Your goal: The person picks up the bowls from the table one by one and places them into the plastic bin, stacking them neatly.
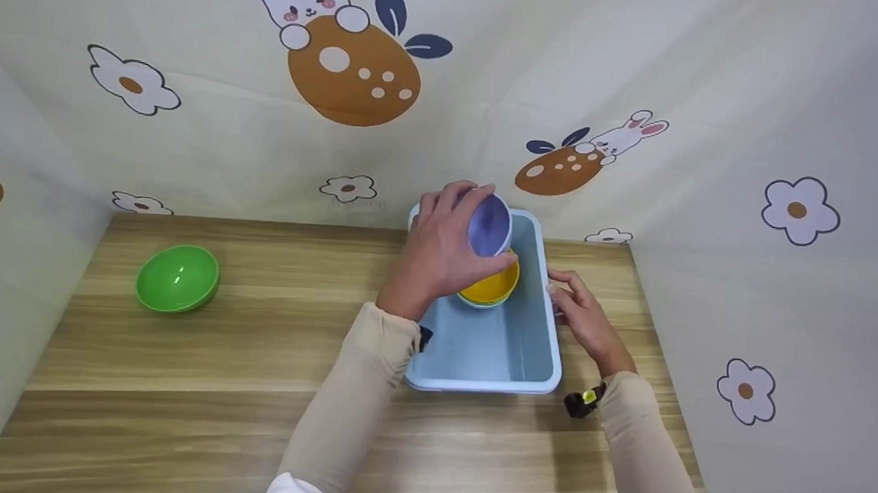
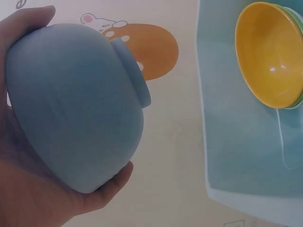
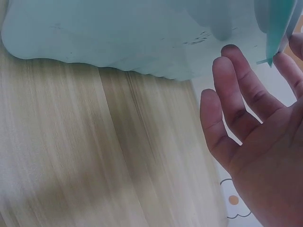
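My left hand (image 1: 446,247) grips a bowl (image 1: 490,225) above the back part of a light blue plastic bin (image 1: 547,335). The bowl is tilted on its side; its inside looks purple-blue, and its outside (image 2: 71,104) is blue in the left wrist view. Below it, a yellow bowl (image 1: 493,285) sits in the bin, nested on a green one and a pale one whose rims peek out. Beside the bin's right wall, my right hand (image 1: 589,322) touches near the rim with its fingertips. Its fingers (image 3: 225,80) are loosely bent along the outer wall.
A green bowl (image 1: 178,278) stands upright on the wooden table (image 1: 267,373), well left of the bin. Behind and to the sides hangs a cream cloth (image 1: 210,159) printed with rabbits and flowers. The bin's back end is close to this cloth.
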A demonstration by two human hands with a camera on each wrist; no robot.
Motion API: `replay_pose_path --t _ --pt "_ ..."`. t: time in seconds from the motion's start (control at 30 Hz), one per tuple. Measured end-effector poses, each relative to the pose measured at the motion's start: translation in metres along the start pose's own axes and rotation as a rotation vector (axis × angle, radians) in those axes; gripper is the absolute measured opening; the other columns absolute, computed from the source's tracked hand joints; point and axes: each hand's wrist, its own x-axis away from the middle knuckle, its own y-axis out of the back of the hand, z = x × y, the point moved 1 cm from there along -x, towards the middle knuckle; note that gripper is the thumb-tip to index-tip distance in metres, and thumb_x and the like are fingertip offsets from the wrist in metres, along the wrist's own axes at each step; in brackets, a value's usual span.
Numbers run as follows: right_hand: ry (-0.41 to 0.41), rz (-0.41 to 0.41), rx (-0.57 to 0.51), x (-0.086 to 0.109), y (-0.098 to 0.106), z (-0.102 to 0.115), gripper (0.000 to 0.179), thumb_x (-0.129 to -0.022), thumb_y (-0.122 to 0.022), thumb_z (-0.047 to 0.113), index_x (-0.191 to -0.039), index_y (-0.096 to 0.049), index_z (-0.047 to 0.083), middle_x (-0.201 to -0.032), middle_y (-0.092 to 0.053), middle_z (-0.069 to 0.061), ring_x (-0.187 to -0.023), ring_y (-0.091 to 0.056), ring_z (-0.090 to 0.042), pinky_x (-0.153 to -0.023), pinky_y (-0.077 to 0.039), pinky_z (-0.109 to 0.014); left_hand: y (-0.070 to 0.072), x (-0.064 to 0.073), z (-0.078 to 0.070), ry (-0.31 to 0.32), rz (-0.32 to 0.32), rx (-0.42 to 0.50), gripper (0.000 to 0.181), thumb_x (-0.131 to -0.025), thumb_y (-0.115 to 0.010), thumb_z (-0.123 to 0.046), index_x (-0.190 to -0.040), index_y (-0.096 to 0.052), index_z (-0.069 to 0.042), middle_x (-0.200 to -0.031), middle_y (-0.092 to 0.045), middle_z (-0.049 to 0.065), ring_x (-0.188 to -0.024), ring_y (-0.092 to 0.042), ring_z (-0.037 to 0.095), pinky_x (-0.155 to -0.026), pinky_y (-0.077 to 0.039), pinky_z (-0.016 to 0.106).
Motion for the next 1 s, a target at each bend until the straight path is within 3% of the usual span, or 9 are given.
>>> replay_pose_path --t 0.4,0.67,1.0 --pt "-0.009 -0.033 0.002 0.000 0.000 -0.001 0.041 -0.107 -0.051 0.027 -0.144 -0.049 0.010 -0.088 -0.075 0.005 -0.080 -0.072 -0.010 -0.077 -0.061 -0.032 -0.025 0.000 0.002 -0.026 0.027 0.017 0.090 -0.077 -0.074 -0.061 -0.154 -0.040 -0.032 -0.159 -0.037 0.003 -0.139 -0.036 0.029 -0.110 -0.048 0.050" --pt "0.016 0.003 -0.017 0.000 0.000 -0.003 0.042 -0.107 -0.051 0.026 -0.145 -0.046 0.008 -0.088 -0.075 0.006 -0.080 -0.072 -0.010 -0.077 -0.061 -0.032 -0.035 -0.003 0.001 -0.028 0.037 0.023 0.089 -0.078 -0.073 -0.062 -0.155 -0.040 -0.031 -0.158 -0.038 0.002 -0.137 -0.037 0.028 -0.111 -0.044 0.052" --pt "0.017 -0.025 -0.007 -0.001 0.000 -0.002 0.040 -0.107 -0.051 0.024 -0.143 -0.048 0.005 -0.086 -0.074 0.006 -0.079 -0.071 -0.009 -0.076 -0.061 -0.031 -0.043 -0.010 -0.003 -0.036 0.057 -0.008 0.089 -0.076 -0.076 -0.058 -0.154 -0.040 -0.034 -0.160 -0.035 0.003 -0.144 -0.030 0.029 -0.115 -0.039 0.055"
